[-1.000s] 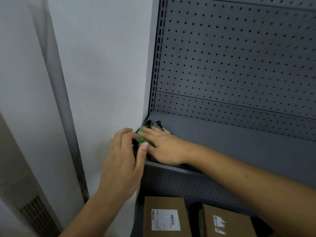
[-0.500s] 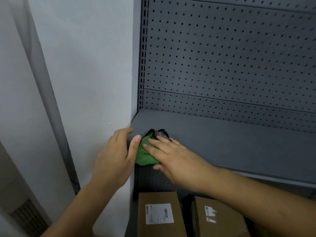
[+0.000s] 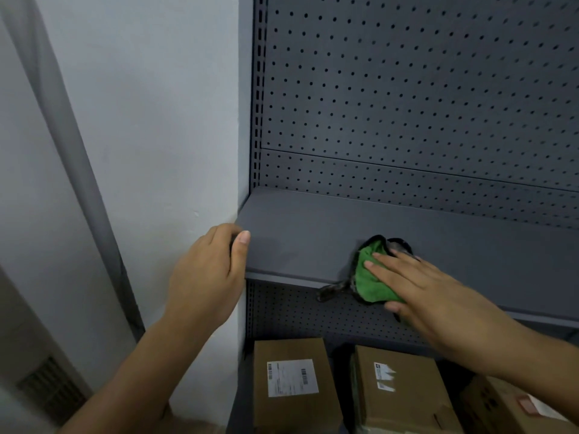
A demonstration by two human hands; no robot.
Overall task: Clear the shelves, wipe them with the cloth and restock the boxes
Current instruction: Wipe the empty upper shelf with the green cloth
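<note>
A bare dark grey shelf [image 3: 313,233] runs across the view below a perforated back panel. A green cloth [image 3: 368,280] with a dark edge lies at the shelf's front lip, partly hanging over it. My right hand [image 3: 416,286] presses flat on the cloth with straight fingers. My left hand [image 3: 206,277] grips the shelf's left front corner, thumb on top and fingers curled round the edge. Below the shelf stand brown cardboard boxes [image 3: 291,383], two of them with white labels.
A white wall [image 3: 150,120] and a grey pipe [image 3: 62,120] close off the left side. The perforated back panel [image 3: 407,89] rises behind the shelf. A floor vent [image 3: 50,389] sits at the lower left. A third box [image 3: 513,408] shows at the bottom right.
My right hand has slid the green cloth rightward along the shelf's front edge, away from the left corner. My left hand stays at the corner. The view has shifted left.
</note>
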